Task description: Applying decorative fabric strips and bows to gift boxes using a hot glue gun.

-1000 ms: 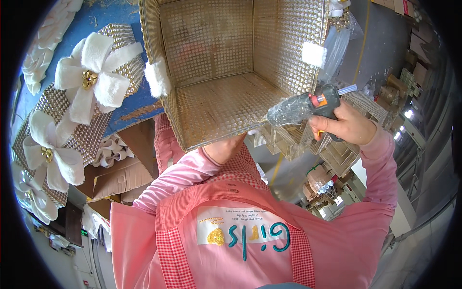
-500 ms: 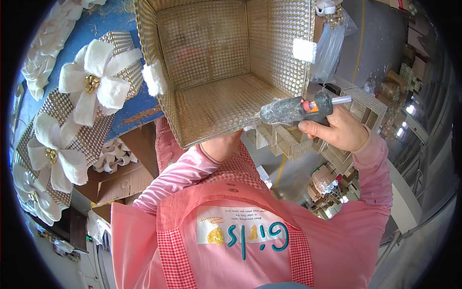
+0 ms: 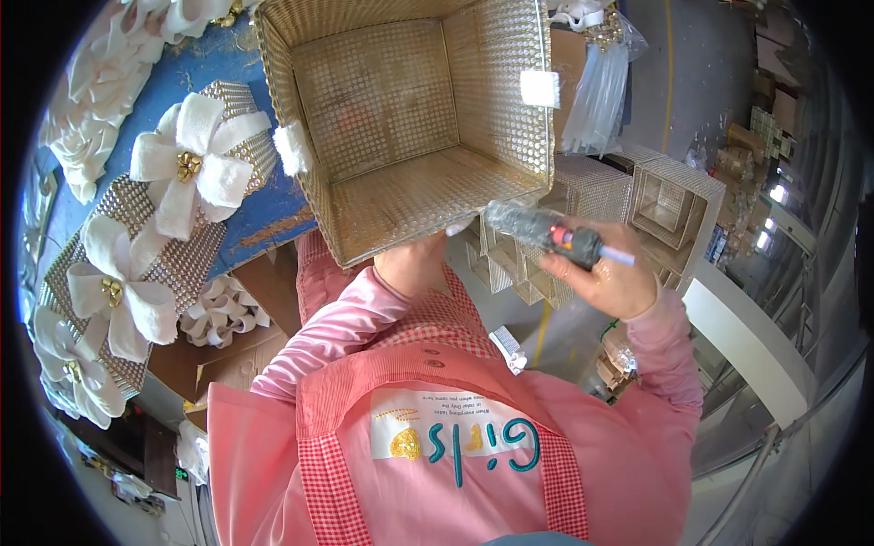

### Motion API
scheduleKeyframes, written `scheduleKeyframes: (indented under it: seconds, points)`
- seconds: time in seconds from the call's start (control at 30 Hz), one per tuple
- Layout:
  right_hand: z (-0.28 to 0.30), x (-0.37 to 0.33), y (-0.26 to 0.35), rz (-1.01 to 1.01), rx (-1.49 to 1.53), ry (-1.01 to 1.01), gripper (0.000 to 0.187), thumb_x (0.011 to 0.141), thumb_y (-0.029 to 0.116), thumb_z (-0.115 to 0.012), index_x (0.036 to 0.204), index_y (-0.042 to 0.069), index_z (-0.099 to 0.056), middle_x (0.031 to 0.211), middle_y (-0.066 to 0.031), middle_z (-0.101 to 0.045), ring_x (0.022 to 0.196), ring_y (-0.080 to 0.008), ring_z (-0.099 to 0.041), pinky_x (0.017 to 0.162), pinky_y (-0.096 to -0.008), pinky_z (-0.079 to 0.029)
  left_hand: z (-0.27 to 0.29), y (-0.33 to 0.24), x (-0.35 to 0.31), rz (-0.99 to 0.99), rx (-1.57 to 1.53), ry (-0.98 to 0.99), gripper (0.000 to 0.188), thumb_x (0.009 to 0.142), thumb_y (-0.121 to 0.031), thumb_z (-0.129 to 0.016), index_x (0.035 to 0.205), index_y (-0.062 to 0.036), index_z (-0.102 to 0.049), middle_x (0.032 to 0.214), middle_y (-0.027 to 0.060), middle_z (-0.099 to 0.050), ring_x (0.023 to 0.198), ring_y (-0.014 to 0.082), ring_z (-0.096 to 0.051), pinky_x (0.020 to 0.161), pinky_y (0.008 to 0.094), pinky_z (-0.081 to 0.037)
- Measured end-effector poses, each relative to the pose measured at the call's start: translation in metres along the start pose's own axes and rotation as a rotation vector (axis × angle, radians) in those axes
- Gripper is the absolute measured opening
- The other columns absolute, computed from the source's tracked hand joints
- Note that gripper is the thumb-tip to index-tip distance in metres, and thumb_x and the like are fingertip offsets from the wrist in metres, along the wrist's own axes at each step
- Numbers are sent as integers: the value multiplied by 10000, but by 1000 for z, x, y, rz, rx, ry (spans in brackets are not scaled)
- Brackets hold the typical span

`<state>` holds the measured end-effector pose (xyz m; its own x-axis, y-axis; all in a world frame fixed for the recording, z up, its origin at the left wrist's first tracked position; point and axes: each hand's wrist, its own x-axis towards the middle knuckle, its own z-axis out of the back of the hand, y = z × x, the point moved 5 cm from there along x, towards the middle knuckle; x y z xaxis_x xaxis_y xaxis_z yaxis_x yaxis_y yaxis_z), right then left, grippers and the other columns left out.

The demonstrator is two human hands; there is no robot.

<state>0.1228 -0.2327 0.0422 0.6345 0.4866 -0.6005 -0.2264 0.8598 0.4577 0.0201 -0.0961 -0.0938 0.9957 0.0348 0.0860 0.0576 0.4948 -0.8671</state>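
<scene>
Right hand [image 3: 612,280] grasped glue gun [image 3: 533,226] just beside near edge of gold box [image 3: 382,100]. Box was far-centre, right of white bows [image 3: 217,180]. Left hand [image 3: 410,264] under box's near side; fingers hidden, couldn't tell grip.

Blue table [image 3: 244,62], beaded boxes [image 3: 185,266], white fabric pieces [image 3: 107,89]

The view's upper edge crops the beaded box [image 3: 378,100], which hides fingers of the left hand [image 3: 407,267]. The right hand [image 3: 617,284] covers the glue gun [image 3: 526,225] handle. Distant clutter [image 3: 734,166] is indistinct.
</scene>
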Motion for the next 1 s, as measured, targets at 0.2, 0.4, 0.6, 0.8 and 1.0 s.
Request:
scheduleKeyframes:
  seconds: [0.2,0.4,0.6,0.8,1.0]
  points:
    - [-38,-25,-18,-16,821,60,291,874,307,-564,874,19,-609,755,-80,-631,648,-175,-593,596,-285,-449,-20,24,-19,14,-58,-82,142,613,-91,-626,749,-54,-637,750,131,-598,698,329,-574,644,417,-460]
    - [-52,-65,-150,-166,1641,-472,373,918,468,-397,904,110,-502,922,-108,-582,634,-140,-543,591,-268,-451,-14,19,-20,16,-21,-165,208,705,11,-639,892,-71,-677,795,137,-630,738,287,-614,677,334,-464]
    - [-106,36,-306,-368,1614,-542,273,850,393,-580,918,133,-532,896,-121,-644,572,-121,-554,482,-250,-455,-10,-1,-20,119,-62,-225,107,757,-17,-615,685,2,-538,553,124,-410,502,219,-406,503,327,-367]
    - [-68,142,-401,-185,1455,-488,284,836,403,-586,946,140,-585,737,-25,-622,524,-120,-571,492,-230,-475,-25,5,-15,178,-141,-98,215,756,-28,-589,962,-47,-648,852,128,-646,734,210,-640,613,286,-485]
    - [-25,139,-439,-465,260,-678,369,842,405,-545,902,48,-617,777,-60,-647,674,-194,-610,595,-258,-471,-23,-11,-11,124,-272,-146,233,750,-6,-619,975,-59,-646,974,107,-644,891,231,-618,757,300,-478]
